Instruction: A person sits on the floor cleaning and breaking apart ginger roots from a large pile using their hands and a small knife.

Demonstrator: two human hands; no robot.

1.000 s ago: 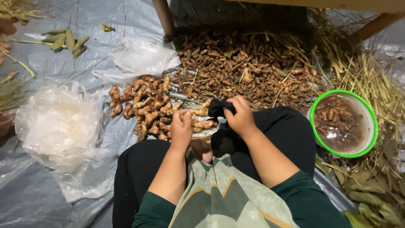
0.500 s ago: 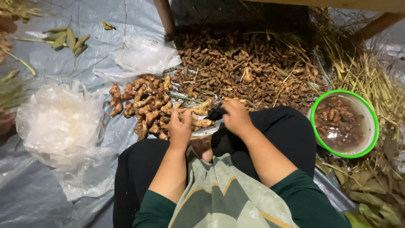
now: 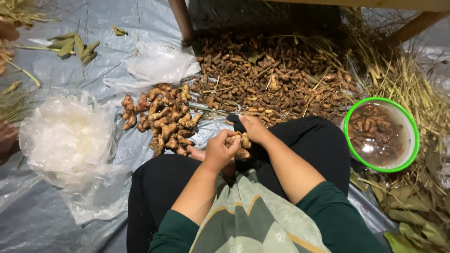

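My left hand and my right hand meet over my lap, both gripping one knobbly tan ginger root. A dark handle-like end sticks out above my right hand; I cannot tell what it is. Just ahead of my left hand lies a small heap of cleaner, pale ginger pieces on the grey plastic sheet. A much larger pile of dark, soil-covered roots spreads beyond my hands.
A green-rimmed bowl of water with roots in it stands at right, among dry straw. Crumpled clear plastic bags lie at left, another bag ahead. A wooden post rises behind. Another person's hand shows at the left edge.
Both hands have drawn back from the pale heap toward my lap, with the ginger root held between them.
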